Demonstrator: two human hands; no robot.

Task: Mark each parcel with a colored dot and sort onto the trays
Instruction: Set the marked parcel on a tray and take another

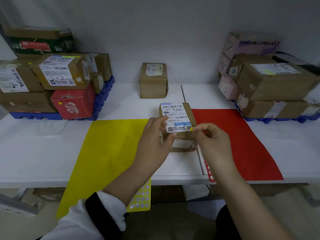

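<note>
A small brown parcel (180, 116) with a white shipping label sits tilted at the table's middle. My left hand (154, 137) grips its left side. My right hand (213, 139) pinches a small yellow dot sticker (191, 129) at the label's lower right corner. A second brown parcel (153, 80) stands farther back by the wall. A yellow sticker sheet (141, 196) hangs over the table's front edge under my left forearm. A red sticker sheet (208, 170) lies by my right wrist.
A yellow paper sheet (103, 153) lies left of centre and a red one (242, 144) to the right. A blue tray (103, 99) at the left and another blue tray (277, 119) at the right carry stacked parcels. A box lettered Contact lenses (251, 44) tops the right stack.
</note>
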